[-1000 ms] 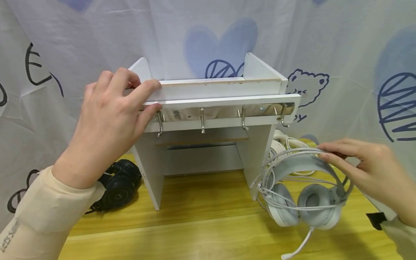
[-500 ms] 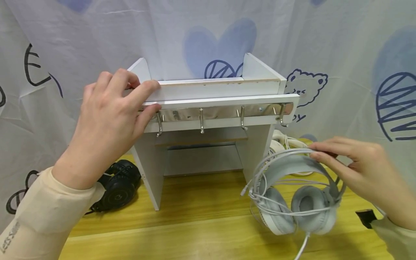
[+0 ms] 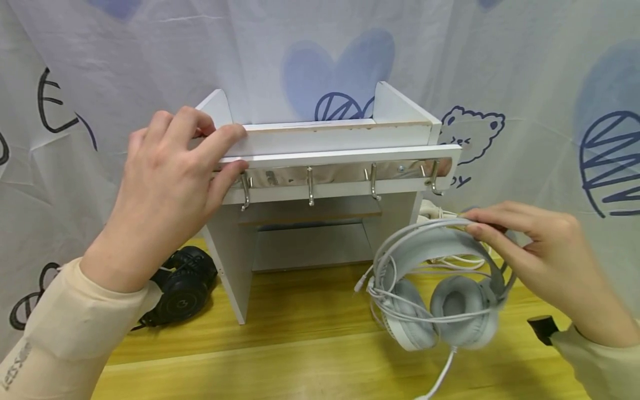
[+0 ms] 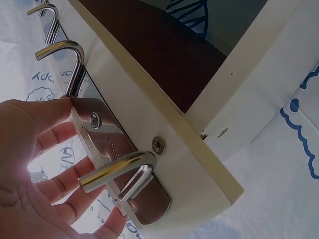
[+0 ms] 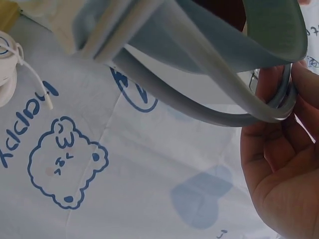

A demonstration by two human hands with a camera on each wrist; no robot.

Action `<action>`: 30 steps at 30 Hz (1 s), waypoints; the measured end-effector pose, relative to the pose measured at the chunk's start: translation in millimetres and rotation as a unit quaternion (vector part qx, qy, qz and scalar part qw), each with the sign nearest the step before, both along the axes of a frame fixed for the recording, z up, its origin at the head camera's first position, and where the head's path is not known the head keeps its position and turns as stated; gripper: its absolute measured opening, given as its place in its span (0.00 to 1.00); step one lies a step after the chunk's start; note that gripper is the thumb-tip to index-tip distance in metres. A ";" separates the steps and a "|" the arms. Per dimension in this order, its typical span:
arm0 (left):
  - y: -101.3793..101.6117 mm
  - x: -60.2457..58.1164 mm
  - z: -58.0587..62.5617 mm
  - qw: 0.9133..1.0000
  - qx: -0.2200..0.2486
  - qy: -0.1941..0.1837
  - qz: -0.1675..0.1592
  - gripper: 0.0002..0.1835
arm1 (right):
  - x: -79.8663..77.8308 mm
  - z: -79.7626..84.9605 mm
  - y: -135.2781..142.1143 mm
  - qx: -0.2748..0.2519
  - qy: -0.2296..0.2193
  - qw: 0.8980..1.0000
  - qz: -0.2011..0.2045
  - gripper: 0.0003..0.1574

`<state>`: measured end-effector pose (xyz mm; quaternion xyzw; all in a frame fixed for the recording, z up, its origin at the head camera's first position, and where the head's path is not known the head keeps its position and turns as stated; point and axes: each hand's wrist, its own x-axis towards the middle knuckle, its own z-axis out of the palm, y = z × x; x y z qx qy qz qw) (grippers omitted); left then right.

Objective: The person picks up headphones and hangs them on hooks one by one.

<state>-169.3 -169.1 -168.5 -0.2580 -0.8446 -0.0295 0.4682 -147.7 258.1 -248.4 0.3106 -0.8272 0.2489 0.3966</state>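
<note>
A white shelf unit stands on the wooden table, with a white rail carrying a metal hook strip across its front. My left hand grips the rail's left end, its thumb on the front; the left wrist view shows several bent metal hooks beside the fingers. To the right, my right hand pinches the top of a white-and-grey headset by its headband. The headset hangs above the table, ear cups down, with its cable wound around it and the microphone boom pointing down. In the right wrist view, thumb and fingers meet at the headband frame.
A black headset lies on the table left of the shelf unit. Another white headset, mostly hidden, is behind the held one. A printed curtain hangs behind. A black strap sits at my right sleeve.
My right hand has carried the white-and-grey headset leftward, toward the shelf unit, dipping and then rising a little. The left hand has stayed on the rail.
</note>
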 end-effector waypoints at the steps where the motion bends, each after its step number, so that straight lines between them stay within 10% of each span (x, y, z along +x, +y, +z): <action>1: -0.3 0.0 -0.1 1.000 0.000 0.002 0.000 0.15 | -0.6 0.8 -1.3 -0.001 0.002 1.000 0.001 0.15; 30: 0.9 0.1 -1.4 1.000 0.007 0.003 -0.008 0.15 | -17.8 24.7 -22.3 -0.069 0.001 0.998 -0.015 0.16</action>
